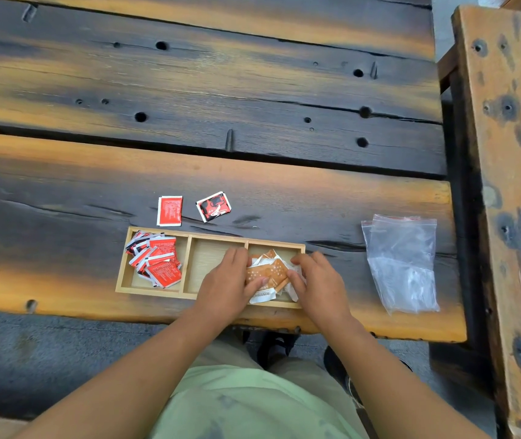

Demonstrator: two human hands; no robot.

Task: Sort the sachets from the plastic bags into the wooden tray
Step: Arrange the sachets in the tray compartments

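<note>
The left hand (227,277) lay flat on the orange sachets (267,270) in the right compartment of the tray (215,237). The right hand (319,280) curved over them, grip unclear. Print on the red sachets (158,261) was unreadable.

Low in the frame's centre lies a three-compartment wooden tray (208,264), red sachets (158,261) heaped in its left compartment, orange sachets (268,270) in its right, two stray sachets (169,210) flat just above it, clear plastic bags (401,264) at right.

tray (154,290): pale smooth wood | table (253,90): rough charred wood | bags (401,264): clear glossy plastic
</note>
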